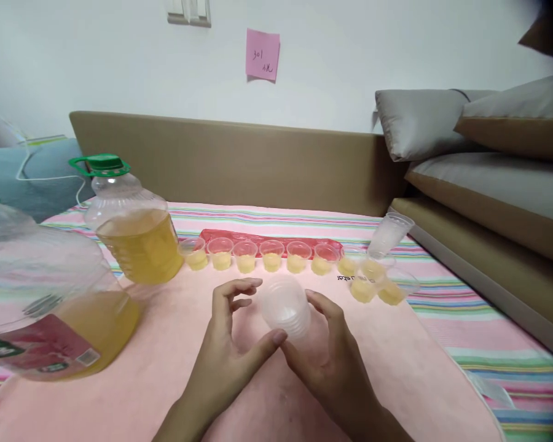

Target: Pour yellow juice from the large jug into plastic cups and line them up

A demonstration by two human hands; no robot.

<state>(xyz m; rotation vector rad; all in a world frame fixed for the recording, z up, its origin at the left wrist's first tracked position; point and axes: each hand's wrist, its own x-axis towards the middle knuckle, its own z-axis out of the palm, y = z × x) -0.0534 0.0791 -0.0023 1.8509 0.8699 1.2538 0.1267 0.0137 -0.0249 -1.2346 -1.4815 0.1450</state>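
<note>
A stack of nested clear plastic cups (286, 304) is between my two hands, tilted, above the pink mat (175, 344). My left hand (237, 331) curves round its left side, the thumb pressing the near side and the index fingertip by the left edge. On the right side, my right hand (329, 350) grips the stack with its index finger and thumb. Beyond the hands, a row of clear cups (271, 256) holds a little yellow liquid. More such cups (363, 288) are clustered at the row's right end.
Two large bottles of yellow liquid stand at the left, a far one (141, 245) with a green cap and a nearer one (105, 331). Another stack of cups (389, 235) leans at the right. Red plastic wrapping (230, 236) lies behind the row. Cushions (498, 178) are piled at the right.
</note>
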